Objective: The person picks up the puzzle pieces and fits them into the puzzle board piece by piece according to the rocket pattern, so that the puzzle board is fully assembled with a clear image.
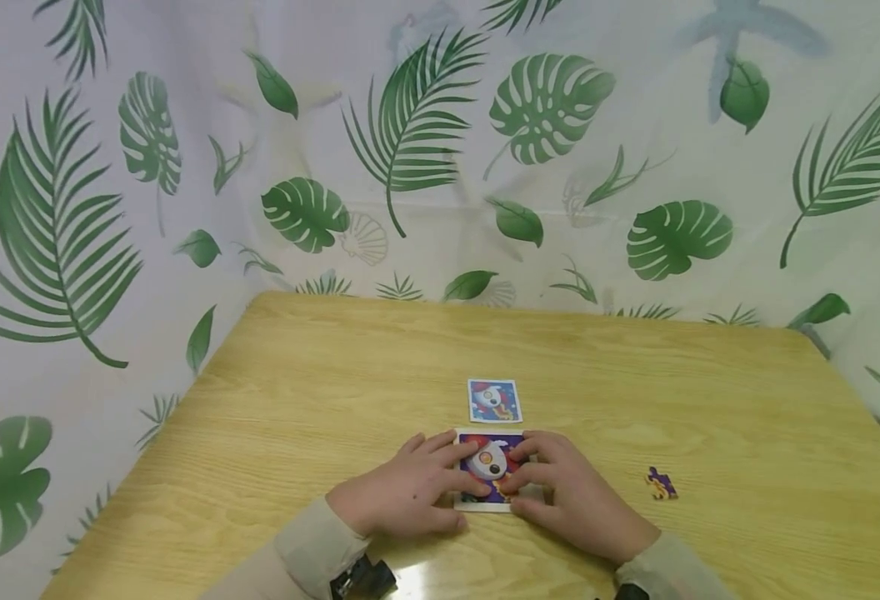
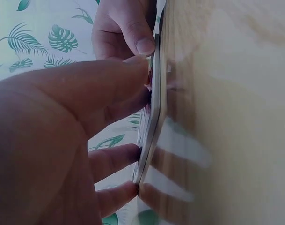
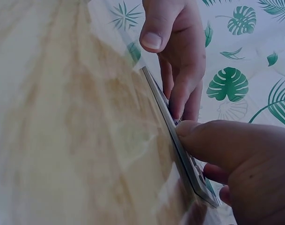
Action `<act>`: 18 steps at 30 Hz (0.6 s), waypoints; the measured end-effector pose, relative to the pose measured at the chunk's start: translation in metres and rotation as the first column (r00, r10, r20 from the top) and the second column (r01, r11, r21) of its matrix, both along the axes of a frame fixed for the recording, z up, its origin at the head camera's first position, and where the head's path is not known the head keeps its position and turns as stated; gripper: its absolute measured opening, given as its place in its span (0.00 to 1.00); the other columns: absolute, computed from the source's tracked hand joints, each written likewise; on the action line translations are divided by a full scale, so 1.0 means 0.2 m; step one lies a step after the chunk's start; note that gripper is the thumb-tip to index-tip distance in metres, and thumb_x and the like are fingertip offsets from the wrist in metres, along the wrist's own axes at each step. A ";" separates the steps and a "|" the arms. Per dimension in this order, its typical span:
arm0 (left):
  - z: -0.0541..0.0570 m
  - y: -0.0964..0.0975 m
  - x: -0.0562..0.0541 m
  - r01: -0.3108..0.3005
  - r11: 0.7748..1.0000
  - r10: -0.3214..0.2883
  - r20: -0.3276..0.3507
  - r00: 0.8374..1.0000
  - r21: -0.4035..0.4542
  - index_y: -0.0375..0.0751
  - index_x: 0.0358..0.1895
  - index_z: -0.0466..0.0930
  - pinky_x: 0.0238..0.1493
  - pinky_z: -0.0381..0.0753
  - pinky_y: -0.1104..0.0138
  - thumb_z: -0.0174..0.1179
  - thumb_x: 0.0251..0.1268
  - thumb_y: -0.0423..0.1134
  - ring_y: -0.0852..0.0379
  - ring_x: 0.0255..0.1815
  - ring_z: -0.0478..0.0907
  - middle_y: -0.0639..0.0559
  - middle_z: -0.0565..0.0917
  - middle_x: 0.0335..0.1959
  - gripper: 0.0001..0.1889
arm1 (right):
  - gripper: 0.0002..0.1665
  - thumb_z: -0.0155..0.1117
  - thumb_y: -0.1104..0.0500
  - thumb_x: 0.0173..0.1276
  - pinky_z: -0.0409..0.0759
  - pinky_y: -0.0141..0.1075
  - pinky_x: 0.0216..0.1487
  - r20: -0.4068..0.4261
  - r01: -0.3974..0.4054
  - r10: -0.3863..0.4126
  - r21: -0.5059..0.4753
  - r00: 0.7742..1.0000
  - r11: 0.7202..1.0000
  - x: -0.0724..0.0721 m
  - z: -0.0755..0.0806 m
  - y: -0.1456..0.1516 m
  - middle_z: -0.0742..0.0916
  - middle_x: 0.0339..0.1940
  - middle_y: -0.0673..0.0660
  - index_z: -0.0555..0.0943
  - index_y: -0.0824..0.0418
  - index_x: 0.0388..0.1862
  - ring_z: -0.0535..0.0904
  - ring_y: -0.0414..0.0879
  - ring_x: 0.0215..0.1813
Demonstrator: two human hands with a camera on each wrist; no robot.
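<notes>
A small jigsaw puzzle [image 1: 489, 460] in a white-edged tray lies flat on the table, showing a white cartoon character with red and yellow on purple. From the left, my left hand [image 1: 413, 493] rests its fingertips on the tray's edge and the picture. My right hand [image 1: 578, 500] touches the right side of the puzzle with bent fingers and thumb. Both wrist views show the tray edge-on, its thin grey side [image 2: 154, 103] against the tabletop. Fingers hide parts of the picture. One loose purple-and-yellow puzzle piece [image 1: 662, 484] lies right of my right hand.
Just beyond the tray lies a picture card [image 1: 494, 401] with a similar design on light blue. The glossy wooden table [image 1: 335, 367] ends at a leaf-printed curtain [image 1: 440, 192] at the back and left. A dark wrist device [image 1: 363, 578] sits below my left sleeve.
</notes>
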State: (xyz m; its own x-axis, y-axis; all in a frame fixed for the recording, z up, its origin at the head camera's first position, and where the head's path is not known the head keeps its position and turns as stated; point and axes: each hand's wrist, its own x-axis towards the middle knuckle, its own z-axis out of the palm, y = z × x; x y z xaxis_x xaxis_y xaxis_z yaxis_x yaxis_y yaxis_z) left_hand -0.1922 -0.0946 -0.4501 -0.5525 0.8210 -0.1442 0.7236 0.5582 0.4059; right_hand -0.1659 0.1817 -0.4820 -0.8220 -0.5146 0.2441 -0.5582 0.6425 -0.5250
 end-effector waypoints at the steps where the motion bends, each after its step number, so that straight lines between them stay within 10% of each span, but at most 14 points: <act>1: 0.00 0.00 0.01 -0.007 1.000 0.007 0.001 1.000 0.001 0.65 0.72 0.73 0.73 0.48 0.36 0.56 0.75 0.57 0.42 0.82 0.45 0.54 0.53 0.82 0.25 | 0.11 0.77 0.51 0.62 0.63 0.62 0.68 0.006 0.003 -0.003 -0.003 1.000 1.000 0.01 -0.01 0.00 0.79 0.59 0.45 0.87 0.33 0.39 0.65 0.55 0.71; 18: -0.04 0.01 0.04 -0.028 1.000 0.028 -0.023 0.999 -0.014 0.73 0.78 0.60 0.71 0.48 0.33 0.56 0.73 0.58 0.43 0.82 0.41 0.54 0.45 0.84 0.31 | 0.09 0.73 0.52 0.66 0.70 0.58 0.66 0.047 0.056 -0.056 0.004 0.997 0.998 0.01 0.05 0.03 0.78 0.59 0.45 0.87 0.37 0.43 0.68 0.50 0.67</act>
State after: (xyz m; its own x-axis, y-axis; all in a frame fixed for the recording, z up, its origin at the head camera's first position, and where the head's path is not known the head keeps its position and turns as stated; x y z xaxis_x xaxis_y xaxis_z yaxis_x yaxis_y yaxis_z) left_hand -0.1850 -0.0917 -0.4573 -0.5785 0.8031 -0.1429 0.7164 0.5840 0.3818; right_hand -0.1630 0.1871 -0.4728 -0.8601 -0.4681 0.2030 -0.4959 0.6735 -0.5481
